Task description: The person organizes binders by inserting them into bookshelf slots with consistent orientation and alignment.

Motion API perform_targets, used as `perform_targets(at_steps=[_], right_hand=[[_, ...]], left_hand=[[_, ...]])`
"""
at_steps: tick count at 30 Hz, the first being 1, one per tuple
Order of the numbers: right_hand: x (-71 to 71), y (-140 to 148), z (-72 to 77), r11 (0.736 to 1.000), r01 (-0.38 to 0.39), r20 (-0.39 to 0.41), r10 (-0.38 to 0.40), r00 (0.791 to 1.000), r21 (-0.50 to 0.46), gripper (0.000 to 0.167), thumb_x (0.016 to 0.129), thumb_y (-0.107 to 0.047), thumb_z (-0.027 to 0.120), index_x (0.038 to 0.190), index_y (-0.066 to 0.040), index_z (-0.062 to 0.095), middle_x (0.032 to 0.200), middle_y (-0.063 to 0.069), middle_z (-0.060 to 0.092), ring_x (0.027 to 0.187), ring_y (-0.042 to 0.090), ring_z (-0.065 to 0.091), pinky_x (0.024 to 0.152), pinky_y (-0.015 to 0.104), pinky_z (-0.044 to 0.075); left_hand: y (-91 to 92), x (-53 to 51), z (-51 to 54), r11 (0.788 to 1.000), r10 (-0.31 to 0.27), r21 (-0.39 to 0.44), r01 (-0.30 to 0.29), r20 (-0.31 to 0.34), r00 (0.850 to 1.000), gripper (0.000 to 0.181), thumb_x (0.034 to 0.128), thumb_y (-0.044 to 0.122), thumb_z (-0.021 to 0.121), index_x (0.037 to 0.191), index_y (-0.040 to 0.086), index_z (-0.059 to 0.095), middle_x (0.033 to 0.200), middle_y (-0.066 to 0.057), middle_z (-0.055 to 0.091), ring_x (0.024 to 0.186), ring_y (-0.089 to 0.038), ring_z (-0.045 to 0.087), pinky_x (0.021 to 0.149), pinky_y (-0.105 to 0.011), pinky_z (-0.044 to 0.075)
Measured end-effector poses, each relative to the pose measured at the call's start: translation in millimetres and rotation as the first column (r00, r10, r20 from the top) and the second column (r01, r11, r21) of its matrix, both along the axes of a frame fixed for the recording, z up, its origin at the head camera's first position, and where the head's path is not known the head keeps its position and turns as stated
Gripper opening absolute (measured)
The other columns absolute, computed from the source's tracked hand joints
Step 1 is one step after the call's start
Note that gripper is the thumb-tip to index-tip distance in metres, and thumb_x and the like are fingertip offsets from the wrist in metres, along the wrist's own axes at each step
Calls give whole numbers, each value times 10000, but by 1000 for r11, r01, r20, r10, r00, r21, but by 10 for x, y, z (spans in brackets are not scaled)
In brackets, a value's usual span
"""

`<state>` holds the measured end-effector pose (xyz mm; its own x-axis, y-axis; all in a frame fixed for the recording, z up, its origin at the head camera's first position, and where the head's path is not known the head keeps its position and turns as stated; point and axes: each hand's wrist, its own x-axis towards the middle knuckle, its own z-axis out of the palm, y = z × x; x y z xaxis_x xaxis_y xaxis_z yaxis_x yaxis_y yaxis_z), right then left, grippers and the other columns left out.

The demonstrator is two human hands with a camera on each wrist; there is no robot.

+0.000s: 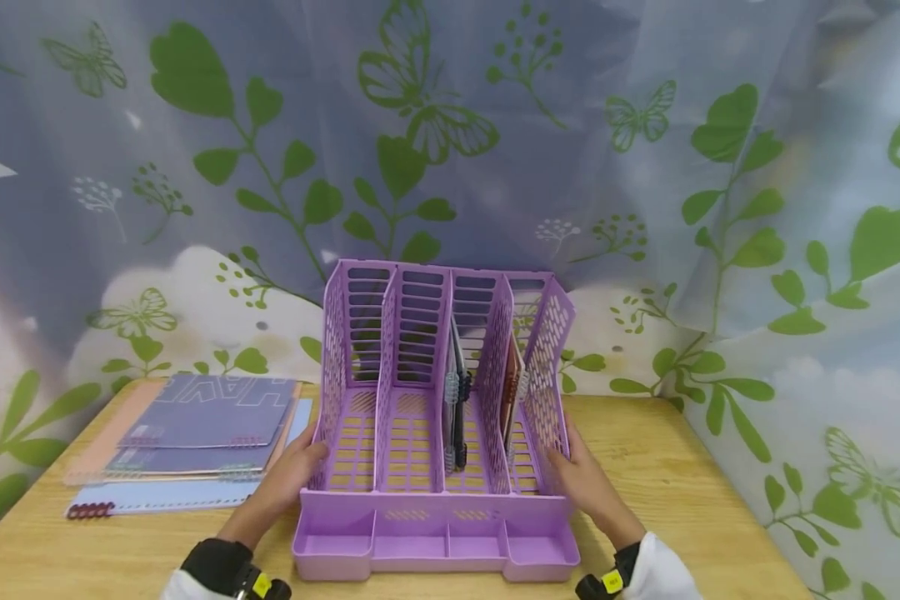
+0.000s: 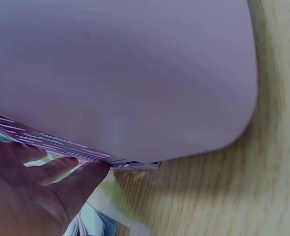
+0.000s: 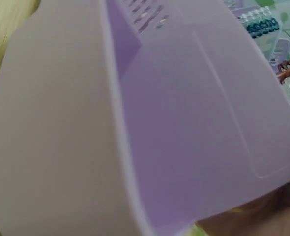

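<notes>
A purple desk organizer (image 1: 412, 500) stands upright on the table, its tall slots facing the person. My left hand (image 1: 281, 479) grips its left side low down, thumb over the front edge; in the left wrist view the fingers of this hand (image 2: 42, 191) lie along the slotted panel. On the opposite side, my right hand (image 1: 592, 487) holds the right panel, thumb in front and fingers outside. Spiral notebooks with dark and clear coils (image 1: 457, 408) stand in the third slot from the left. A red-brown notebook (image 1: 509, 387) stands in the rightmost slots' area.
On the table's left lie stacked spiral notebooks, including a purple one (image 1: 210, 412), a peach one (image 1: 112, 429) and a light blue one (image 1: 172, 496). A curtain (image 1: 532, 192) with leaves and butterflies hangs behind the wooden table (image 1: 667, 475).
</notes>
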<state>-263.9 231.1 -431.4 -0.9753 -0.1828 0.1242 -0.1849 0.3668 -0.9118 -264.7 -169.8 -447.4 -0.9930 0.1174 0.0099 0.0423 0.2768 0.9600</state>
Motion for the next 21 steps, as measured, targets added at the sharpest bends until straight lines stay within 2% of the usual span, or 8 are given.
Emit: perform_targets(at_steps=[3, 7, 11, 13, 16, 18, 20, 21], right_hand=[[31, 45, 9, 999, -4, 97, 9, 995, -50, 558, 989, 6, 296, 1501, 44, 80, 1506, 313, 170, 1363, 453, 176, 1087, 574, 165], [44, 102, 54, 999, 4, 119, 1, 993, -42, 536, 978, 18, 261, 1487, 72, 104, 1490, 327, 200, 1353, 455, 209, 1084, 573, 184], [25, 126, 104, 1000, 9, 109, -9, 994, -5, 561, 966, 33, 243, 1499, 58, 69, 1502, 315, 180, 1362, 441, 192, 1094, 555, 162], [13, 133, 122, 1000, 16, 101, -17, 995, 10, 575, 958, 45, 240, 1504, 46, 60, 1505, 310, 178, 1364, 438, 188, 1094, 552, 157], [7, 148, 137, 999, 21, 87, -24, 996, 37, 584, 948, 56, 238, 1504, 47, 57, 1501, 314, 182, 1358, 445, 198, 1090, 556, 166], [10, 160, 138, 998, 27, 80, -32, 996, 56, 581, 945, 60, 245, 1500, 55, 73, 1493, 319, 199, 1353, 448, 211, 1089, 556, 173], [25, 176, 135, 997, 37, 83, -43, 996, 68, 570, 944, 59, 247, 1492, 70, 91, 1479, 330, 222, 1340, 457, 241, 1081, 567, 203], [35, 186, 134, 996, 45, 87, -51, 995, 76, 563, 946, 58, 249, 1488, 76, 101, 1473, 334, 233, 1336, 459, 251, 1078, 569, 210]], left_hand=[[64, -38, -6, 1000, -11, 19, 11, -2, 1000, 550, 980, 110, 338, 1498, -17, 206, 1301, -317, 487, 1108, -394, 539, 968, -533, 399], [139, -93, 12, 1000, 18, -9, -18, -18, 1000, 531, 1002, 171, 378, 1478, -33, 261, 1331, -312, 467, 1167, -411, 501, 1002, -543, 369], [184, -126, 71, 988, 104, -105, -110, -58, 993, 592, 1007, 332, 450, 1429, -69, 342, 1282, -293, 517, 1137, -388, 527, 972, -510, 409], [177, -123, 107, 979, 157, -119, -165, -75, 985, 645, 992, 402, 478, 1413, -73, 367, 1263, -280, 530, 1116, -379, 544, 939, -475, 450], [70, -81, 151, 975, 224, 16, -223, -49, 973, 686, 989, 412, 483, 1426, -91, 318, 1307, -293, 486, 1149, -393, 527, 903, -416, 497], [-91, -48, 136, 949, 272, 163, -268, 1, 962, 711, 993, 387, 484, 1448, -104, 245, 1347, -298, 445, 1136, -336, 554, 864, -343, 522], [-302, -5, 103, 892, 304, 327, -311, 74, 950, 725, 1002, 332, 480, 1471, -108, 144, 1360, -253, 450, 1093, -235, 595, 865, -287, 512], [-417, 19, 87, 849, 311, 409, -333, 122, 942, 720, 1009, 298, 468, 1484, -92, 94, 1353, -219, 456, 1055, -182, 610, 877, -259, 498]])
